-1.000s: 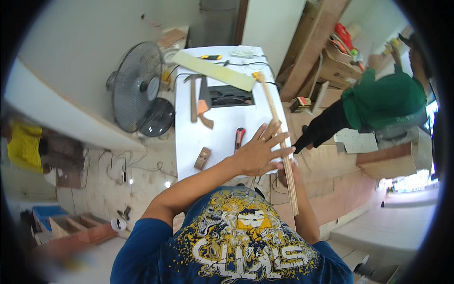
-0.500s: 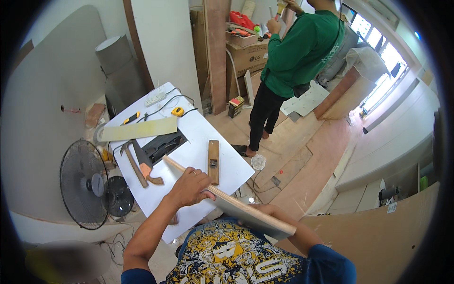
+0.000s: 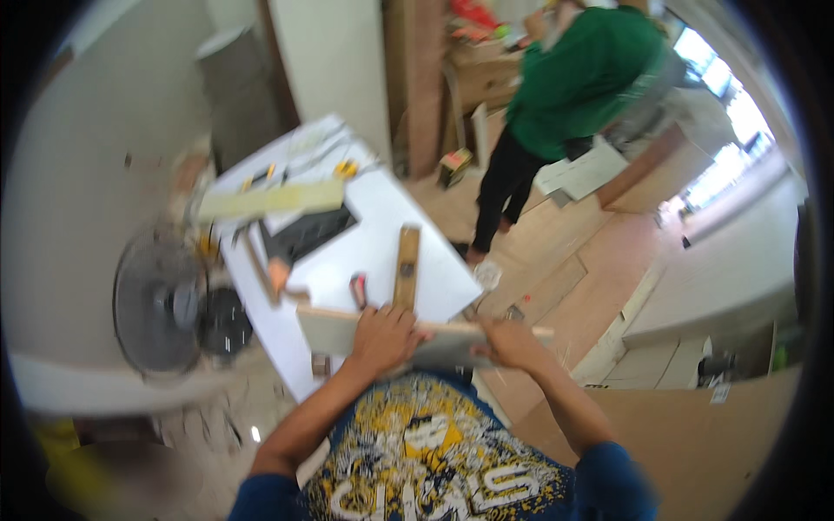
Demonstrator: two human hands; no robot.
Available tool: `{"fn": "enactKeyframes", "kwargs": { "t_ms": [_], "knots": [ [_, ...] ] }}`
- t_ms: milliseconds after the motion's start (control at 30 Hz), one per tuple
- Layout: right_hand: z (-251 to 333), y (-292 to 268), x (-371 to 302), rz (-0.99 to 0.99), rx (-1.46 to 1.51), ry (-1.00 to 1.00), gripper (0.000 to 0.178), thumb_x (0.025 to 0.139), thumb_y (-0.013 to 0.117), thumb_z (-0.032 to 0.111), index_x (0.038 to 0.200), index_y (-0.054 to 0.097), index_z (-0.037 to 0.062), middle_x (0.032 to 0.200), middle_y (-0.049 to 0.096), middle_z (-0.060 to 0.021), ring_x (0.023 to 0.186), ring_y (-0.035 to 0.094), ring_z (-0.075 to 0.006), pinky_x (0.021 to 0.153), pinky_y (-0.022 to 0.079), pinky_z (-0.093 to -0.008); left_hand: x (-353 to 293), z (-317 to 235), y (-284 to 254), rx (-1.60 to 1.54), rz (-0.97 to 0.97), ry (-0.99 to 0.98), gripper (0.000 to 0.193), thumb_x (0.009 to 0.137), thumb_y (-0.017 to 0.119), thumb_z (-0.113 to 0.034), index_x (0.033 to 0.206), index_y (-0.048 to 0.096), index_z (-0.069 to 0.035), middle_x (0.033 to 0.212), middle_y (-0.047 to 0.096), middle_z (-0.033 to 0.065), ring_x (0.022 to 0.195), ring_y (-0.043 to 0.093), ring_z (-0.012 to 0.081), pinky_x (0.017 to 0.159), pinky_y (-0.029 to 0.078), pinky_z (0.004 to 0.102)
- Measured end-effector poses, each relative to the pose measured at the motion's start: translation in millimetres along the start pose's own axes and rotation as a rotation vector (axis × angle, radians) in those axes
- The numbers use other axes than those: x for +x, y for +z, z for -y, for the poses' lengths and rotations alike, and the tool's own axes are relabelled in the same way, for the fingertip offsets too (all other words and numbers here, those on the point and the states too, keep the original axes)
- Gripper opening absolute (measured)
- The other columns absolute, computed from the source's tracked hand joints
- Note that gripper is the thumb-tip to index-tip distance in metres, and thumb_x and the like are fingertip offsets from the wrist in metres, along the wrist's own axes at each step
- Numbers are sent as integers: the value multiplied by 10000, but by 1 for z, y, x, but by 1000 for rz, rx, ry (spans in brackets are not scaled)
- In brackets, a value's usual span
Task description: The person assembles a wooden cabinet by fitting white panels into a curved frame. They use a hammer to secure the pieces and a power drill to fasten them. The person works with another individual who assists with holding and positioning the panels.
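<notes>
Held on edge across my front is a narrow plywood board [image 3: 327, 333] with a grey face and a pale wood edge. My left hand [image 3: 387, 339] is closed over its upper edge near the middle. Toward its right end my right hand [image 3: 511, 342] grips the same edge. Just beyond the board a wooden hand plane [image 3: 406, 271] lies on the white table [image 3: 452, 282]. Between plane and hammer rests a small red and dark object [image 3: 359, 290], blurred. The hammer [image 3: 257, 265] and an orange-and-black handsaw [image 3: 279, 271] lie at the left.
A yellowish strip [image 3: 274, 201], a yellow tape measure [image 3: 347, 168] and a utility knife [image 3: 259, 178] lie farther back on the table. Left of it stand a black fan [image 3: 161, 302]. A person in a green top [image 3: 573, 78] stands beyond, at the right.
The board has swung from a steep slant to nearly level. My right hand has come into view on its edge. The red and dark object now shows. The whole view has shifted.
</notes>
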State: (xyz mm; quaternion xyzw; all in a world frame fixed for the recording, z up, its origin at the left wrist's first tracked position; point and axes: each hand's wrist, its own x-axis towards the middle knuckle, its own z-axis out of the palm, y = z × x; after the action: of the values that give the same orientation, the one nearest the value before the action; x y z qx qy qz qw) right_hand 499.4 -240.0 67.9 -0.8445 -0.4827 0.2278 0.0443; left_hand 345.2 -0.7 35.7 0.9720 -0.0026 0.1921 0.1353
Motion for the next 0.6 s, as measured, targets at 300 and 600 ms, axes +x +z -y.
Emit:
{"fn": "enactKeyframes", "kwargs": {
  "t_ms": [300, 600],
  "knots": [
    [1, 56, 24, -229, 46, -273, 391, 808, 770, 272, 1096, 631, 45, 938, 672, -162, 862, 650, -361, 736, 505, -435, -45, -11, 4, -151, 312, -134, 210, 866, 677, -244, 970, 617, -73, 910, 638, 95, 932, 634, 284, 855, 458, 416],
    [-30, 23, 75, 0, 210, -283, 403, 748, 820, 260, 1058, 686, 39, 865, 681, -161, 713, 641, -339, 638, 498, -413, -131, 49, -26, -242, 143, -583, 425, 885, 686, -222, 1252, 612, -22, 1039, 680, 146, 1031, 633, 327, 935, 462, 434]
  ]
}}
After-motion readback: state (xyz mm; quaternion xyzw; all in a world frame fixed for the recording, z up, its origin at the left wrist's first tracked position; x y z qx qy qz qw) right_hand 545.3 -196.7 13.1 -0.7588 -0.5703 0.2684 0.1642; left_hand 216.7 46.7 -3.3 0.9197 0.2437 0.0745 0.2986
